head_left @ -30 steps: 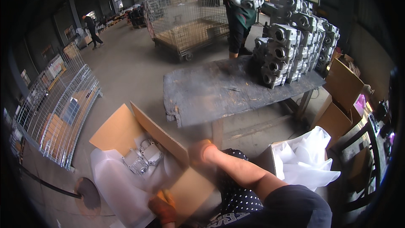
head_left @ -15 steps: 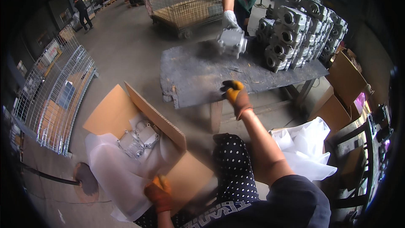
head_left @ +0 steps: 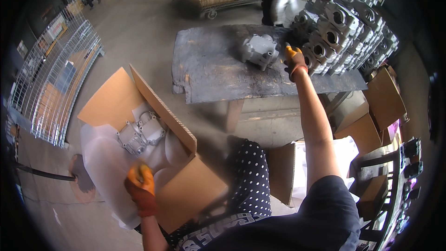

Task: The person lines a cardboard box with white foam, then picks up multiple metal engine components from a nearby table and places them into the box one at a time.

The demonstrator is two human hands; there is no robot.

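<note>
Fingers (head_left: 291, 51) of right hand (head_left: 295, 62) parted, empty | left hand (head_left: 141, 187) blurred, cannot tell | grey casting (head_left: 261, 50) probably heavy, stiff; better to hold both ends

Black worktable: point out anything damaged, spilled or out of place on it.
The black worktable's near left corner looks chipped and ragged, unlike its straighter front edge, and its top is scuffed. One grey casting lies apart from the stack, but that hardly looks wrong. No spill shows.
</note>
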